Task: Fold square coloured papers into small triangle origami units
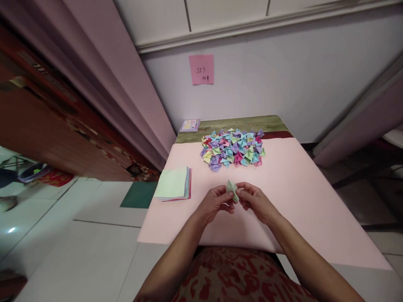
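Between both hands, just above the pink table cover, is a small piece of folded light green paper (pixel 232 187). My left hand (pixel 217 202) pinches its left side with thumb and fingers. On the right side, my right hand (pixel 252 199) grips it between thumb and forefinger. Beyond the hands lies a heap of small folded paper pieces (pixel 233 147) in purple, blue, yellow, green and pink. To the left of my left hand sits a stack of square paper sheets (pixel 172 183), with a pale green sheet on top.
The pink cover (pixel 315 209) spreads over most of the table. At its back left corner rests a small printed pad (pixel 190 125). A pink note (pixel 202 69) is stuck on the wall, and curtains (pixel 138 84) hang at the left.
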### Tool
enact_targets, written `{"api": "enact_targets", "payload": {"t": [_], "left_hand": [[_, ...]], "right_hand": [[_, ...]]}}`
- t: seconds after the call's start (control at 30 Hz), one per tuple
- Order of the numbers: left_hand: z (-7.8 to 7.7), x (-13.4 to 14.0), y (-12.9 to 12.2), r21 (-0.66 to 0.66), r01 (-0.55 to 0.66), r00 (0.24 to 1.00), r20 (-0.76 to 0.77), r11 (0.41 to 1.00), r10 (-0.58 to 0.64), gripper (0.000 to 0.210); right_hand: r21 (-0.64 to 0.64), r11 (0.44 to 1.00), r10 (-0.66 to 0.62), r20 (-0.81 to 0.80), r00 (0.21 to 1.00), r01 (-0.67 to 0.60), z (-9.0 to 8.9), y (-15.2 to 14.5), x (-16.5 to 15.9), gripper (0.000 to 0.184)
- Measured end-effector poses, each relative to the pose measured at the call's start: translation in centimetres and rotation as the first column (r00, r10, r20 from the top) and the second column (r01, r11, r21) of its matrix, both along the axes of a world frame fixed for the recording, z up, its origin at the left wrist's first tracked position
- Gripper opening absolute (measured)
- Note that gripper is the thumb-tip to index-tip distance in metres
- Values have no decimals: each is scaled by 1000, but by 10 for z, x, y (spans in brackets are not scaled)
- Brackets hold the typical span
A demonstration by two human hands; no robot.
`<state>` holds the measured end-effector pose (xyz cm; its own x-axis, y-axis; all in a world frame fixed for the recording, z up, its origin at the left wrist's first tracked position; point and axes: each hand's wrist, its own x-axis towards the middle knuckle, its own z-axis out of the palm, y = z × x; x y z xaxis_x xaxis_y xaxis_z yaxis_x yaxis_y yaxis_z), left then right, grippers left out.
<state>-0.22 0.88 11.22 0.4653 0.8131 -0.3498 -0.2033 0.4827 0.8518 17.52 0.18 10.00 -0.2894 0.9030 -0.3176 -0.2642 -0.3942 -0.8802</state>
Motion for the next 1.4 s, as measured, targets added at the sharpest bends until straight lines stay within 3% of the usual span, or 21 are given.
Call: {"api": "enact_targets", "payload": {"t": [0.27, 0.5, 0.67, 1.0, 1.2, 1.4], "left_hand": [[4, 3, 0, 90, -53, 995, -77, 995, 60, 38], [0, 16, -3, 162, -225, 968, -74, 961, 239, 32], [0, 23, -5, 202, -332, 938, -32, 922, 345, 35], [6, 12, -1, 202, -200, 969, -105, 959, 224, 42], [9, 16, -3, 238, -275, 940, -135, 931, 313, 38], [15, 16, -5, 256, -258, 954, -85, 932, 287, 28]], "right_hand": [[72, 997, 16, 75, 997, -22, 0, 3, 9, 38], [230, 961, -175, 91, 980, 151, -6, 1, 1, 33], [210, 956, -227, 81, 971, 206, -4, 0, 2, 27], [126, 977, -174, 28, 984, 169, -4, 3, 8, 30], [177, 967, -197, 69, 978, 182, -2, 1, 3, 31], [202, 963, -200, 100, 975, 177, 2, -2, 5, 26]]}}
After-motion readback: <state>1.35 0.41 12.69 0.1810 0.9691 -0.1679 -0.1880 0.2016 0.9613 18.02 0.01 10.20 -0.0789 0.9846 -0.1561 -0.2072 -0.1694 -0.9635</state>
